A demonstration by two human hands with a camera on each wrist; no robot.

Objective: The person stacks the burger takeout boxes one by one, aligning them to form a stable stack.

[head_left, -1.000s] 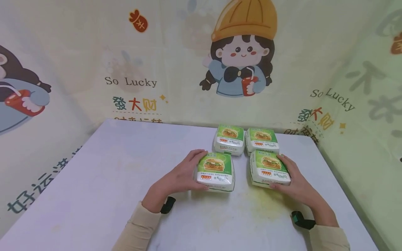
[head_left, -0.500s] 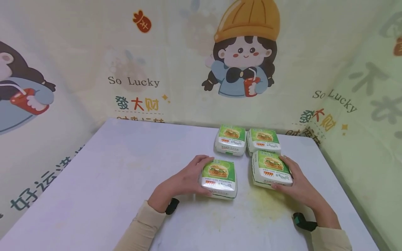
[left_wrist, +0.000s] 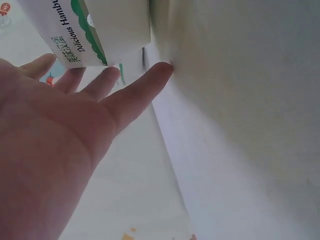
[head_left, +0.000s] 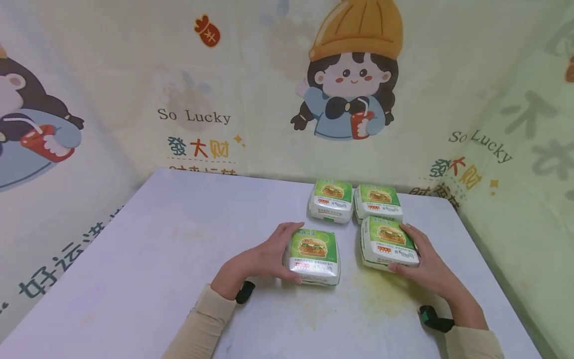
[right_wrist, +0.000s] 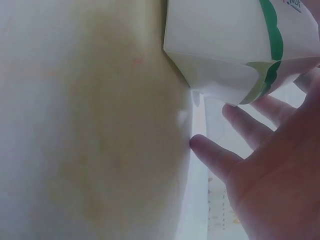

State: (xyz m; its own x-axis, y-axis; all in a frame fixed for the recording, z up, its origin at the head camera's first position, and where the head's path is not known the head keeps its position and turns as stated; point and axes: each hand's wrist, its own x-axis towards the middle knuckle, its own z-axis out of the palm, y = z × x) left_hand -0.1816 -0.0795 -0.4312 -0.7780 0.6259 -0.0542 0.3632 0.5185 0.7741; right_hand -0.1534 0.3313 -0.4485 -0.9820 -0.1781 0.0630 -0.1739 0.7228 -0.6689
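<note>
Two white-and-green burger boxes are in my hands, each printed with a hamburger. In the head view my left hand (head_left: 269,257) holds the front left burger box (head_left: 313,257) by its left side, thumb at the near corner and fingers at the far one. My right hand (head_left: 428,262) holds the front right burger box (head_left: 389,243) the same way from the right, and that box sits slightly turned. In the left wrist view, the fingers (left_wrist: 137,95) spread beside the box (left_wrist: 120,30). The right wrist view shows the fingers (right_wrist: 215,155) spread below the box (right_wrist: 220,40).
Two similar burger boxes, a back left one (head_left: 331,202) and a back right one (head_left: 378,203), stand side by side near the table's far edge. The back right one stands directly behind the front right box. A printed cloth (head_left: 260,99) hangs around the white table (head_left: 179,239).
The front left burger box has come nearer with my left hand, leaving a gap before the back left box. My right hand and its box stay about the same. The head view shifted slightly.
</note>
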